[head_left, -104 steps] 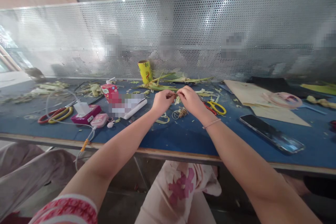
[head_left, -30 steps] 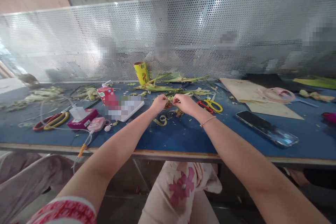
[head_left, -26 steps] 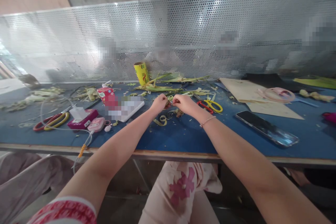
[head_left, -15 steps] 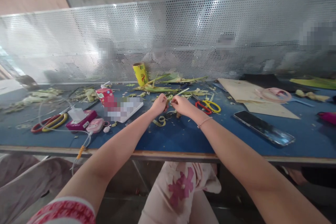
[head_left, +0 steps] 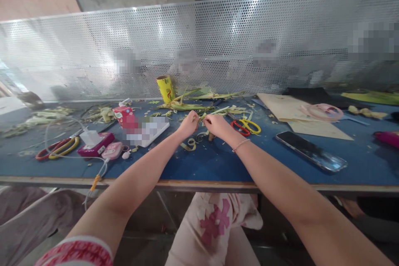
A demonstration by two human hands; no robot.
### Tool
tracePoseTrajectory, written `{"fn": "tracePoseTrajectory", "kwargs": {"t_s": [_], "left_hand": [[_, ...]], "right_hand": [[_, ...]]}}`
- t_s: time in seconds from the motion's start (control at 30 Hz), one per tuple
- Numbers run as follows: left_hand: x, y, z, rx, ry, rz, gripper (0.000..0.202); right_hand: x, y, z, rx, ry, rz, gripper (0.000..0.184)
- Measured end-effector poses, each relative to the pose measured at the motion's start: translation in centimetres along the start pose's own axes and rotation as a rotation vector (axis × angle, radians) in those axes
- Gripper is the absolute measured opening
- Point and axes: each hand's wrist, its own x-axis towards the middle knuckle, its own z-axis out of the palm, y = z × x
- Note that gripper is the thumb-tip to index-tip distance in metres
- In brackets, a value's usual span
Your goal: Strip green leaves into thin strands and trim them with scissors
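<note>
Both of my hands meet over the middle of the blue table [head_left: 199, 166]. My left hand [head_left: 189, 124] is closed, its fingers pinching one end of a pale green plant strip [head_left: 202, 117]. My right hand [head_left: 215, 124] pinches the same strip close by, a small gap between the two hands. A flat light piece [head_left: 222, 110] sticks out beyond the right hand. Just below the hands lie a curled pale strip [head_left: 189, 145] and a small brown piece [head_left: 211, 136]. Right of my right hand rest scissors with red and yellow handles [head_left: 246, 126].
Behind the hands are long green stalks [head_left: 190, 106] and a yellow tube [head_left: 166, 89], before a perforated metal screen [head_left: 199, 41]. On the left are a red drink carton [head_left: 125, 117], purple power block [head_left: 96, 144] and second scissors [head_left: 59, 148]. A phone [head_left: 310, 151] and cardboard [head_left: 286, 110] lie right.
The right hand's fingers have shifted slightly, and the light piece beyond it now lies at a flatter angle. Both hands still hold the strip. The view has moved a little.
</note>
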Motion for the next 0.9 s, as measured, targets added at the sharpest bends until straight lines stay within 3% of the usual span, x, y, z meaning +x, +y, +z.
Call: {"fn": "tracePoseTrajectory", "kwargs": {"t_s": [0.17,0.33,0.63,0.9], "left_hand": [[-0.1,0.3,0.0,-0.04,-0.01,-0.091,0.008],[0.1,0.5,-0.2,-0.016,0.057,-0.112,0.01],[0.2,0.6,-0.8,0.358,0.163,-0.032,0.016],[0.2,0.9,-0.9,0.307,0.159,-0.035,0.017]], "right_hand": [[-0.2,-0.4,-0.1,0.049,-0.053,-0.046,0.022],[-0.2,-0.8,-0.3,-0.001,-0.102,-0.034,0.023],[-0.3,-2.3,-1.3,-0.041,-0.191,-0.047,0.023],[-0.2,-1.5,-1.7,0.064,-0.218,-0.093,0.021]]}}
